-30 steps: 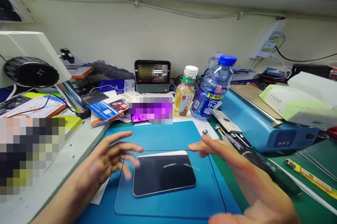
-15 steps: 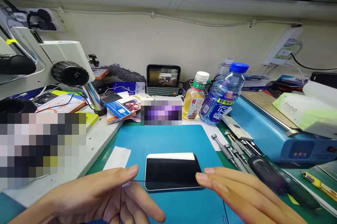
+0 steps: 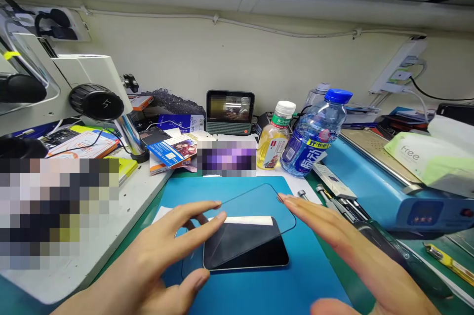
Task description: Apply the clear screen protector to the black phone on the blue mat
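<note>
Pale wall [image 3: 222, 63] backs a green tabletop [image 3: 422, 240], where a blue-capped bottle [image 3: 313, 137] stands just beyond the far right corner of a blue mat [image 3: 277, 293] and a dark-screened phone [image 3: 259, 255] lies within the mat's edges. Tilted above the phone is a clear, dark-rimmed sheet [image 3: 248, 228], its long edges spanned by the widely spread fingers of the left hand [image 3: 155, 251], while the right hand's [image 3: 351, 241] fingers, thumb well apart, seem to touch its right end. Probably light, stiff, slick and brittle, it is best gripped gently by the edges.
</note>
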`<control>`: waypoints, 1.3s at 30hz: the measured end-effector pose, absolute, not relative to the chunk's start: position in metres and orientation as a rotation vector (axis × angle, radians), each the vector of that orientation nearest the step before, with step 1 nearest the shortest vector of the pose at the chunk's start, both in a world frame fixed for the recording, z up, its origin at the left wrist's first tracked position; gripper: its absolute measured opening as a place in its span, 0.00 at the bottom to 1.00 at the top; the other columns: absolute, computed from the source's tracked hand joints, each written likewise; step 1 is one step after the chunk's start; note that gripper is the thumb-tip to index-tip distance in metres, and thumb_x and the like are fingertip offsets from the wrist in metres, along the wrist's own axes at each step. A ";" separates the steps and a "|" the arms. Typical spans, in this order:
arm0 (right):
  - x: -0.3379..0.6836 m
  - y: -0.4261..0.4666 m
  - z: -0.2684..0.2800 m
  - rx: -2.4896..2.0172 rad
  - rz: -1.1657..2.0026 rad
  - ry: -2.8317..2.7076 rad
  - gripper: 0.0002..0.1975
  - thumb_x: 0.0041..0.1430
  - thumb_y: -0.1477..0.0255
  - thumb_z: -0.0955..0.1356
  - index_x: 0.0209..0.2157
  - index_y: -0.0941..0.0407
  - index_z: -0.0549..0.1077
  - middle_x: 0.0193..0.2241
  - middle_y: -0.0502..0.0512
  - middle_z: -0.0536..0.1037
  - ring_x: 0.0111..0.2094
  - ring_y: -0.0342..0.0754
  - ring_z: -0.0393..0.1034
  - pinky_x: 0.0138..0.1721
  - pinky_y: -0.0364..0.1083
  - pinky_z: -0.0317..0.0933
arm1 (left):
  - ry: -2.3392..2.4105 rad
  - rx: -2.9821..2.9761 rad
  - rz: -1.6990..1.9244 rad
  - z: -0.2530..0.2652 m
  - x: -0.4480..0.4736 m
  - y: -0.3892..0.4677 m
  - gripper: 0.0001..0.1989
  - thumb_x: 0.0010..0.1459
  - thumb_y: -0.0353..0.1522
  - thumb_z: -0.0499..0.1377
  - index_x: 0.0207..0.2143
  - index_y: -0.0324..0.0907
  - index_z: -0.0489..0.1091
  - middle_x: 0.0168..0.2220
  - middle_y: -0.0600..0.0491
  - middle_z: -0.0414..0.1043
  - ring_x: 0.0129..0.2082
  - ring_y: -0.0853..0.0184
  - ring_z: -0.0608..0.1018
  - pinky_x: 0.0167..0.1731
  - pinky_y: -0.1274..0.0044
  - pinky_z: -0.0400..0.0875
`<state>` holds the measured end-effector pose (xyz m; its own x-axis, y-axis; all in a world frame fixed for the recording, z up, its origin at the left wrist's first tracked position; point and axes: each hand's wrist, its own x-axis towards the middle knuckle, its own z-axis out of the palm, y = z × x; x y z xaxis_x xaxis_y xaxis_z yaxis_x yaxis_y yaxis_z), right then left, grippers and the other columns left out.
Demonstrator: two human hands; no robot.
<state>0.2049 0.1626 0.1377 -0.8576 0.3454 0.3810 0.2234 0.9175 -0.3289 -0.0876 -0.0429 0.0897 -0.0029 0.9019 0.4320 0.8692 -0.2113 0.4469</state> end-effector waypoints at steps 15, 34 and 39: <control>0.182 0.167 0.148 -0.244 0.371 -2.682 0.38 0.69 0.55 0.74 0.74 0.41 0.57 0.70 0.49 0.69 0.71 0.54 0.64 0.71 0.52 0.63 | 1.942 2.576 0.816 0.088 -0.087 -0.047 0.33 0.69 0.33 0.61 0.74 0.49 0.59 0.74 0.44 0.59 0.67 0.51 0.73 0.64 0.65 0.73; 0.188 0.159 0.146 -0.378 0.394 -2.652 0.37 0.66 0.52 0.74 0.71 0.37 0.60 0.67 0.48 0.73 0.65 0.56 0.72 0.62 0.51 0.73 | 1.906 2.544 0.883 0.098 -0.079 -0.039 0.20 0.76 0.38 0.52 0.68 0.48 0.64 0.71 0.49 0.64 0.67 0.64 0.71 0.64 0.76 0.70; 0.190 0.161 0.142 -0.377 0.334 -2.648 0.38 0.65 0.50 0.74 0.72 0.38 0.60 0.67 0.47 0.74 0.64 0.54 0.74 0.61 0.48 0.73 | 1.882 2.558 0.941 0.101 -0.077 -0.036 0.19 0.79 0.38 0.48 0.65 0.46 0.66 0.71 0.48 0.64 0.67 0.65 0.71 0.65 0.75 0.68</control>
<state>0.1901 0.1609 0.1421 -0.8651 0.3149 0.3904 0.2081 0.9335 -0.2920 -0.0774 -0.0357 0.1010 0.1986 0.8231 0.5321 0.9196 -0.3442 0.1893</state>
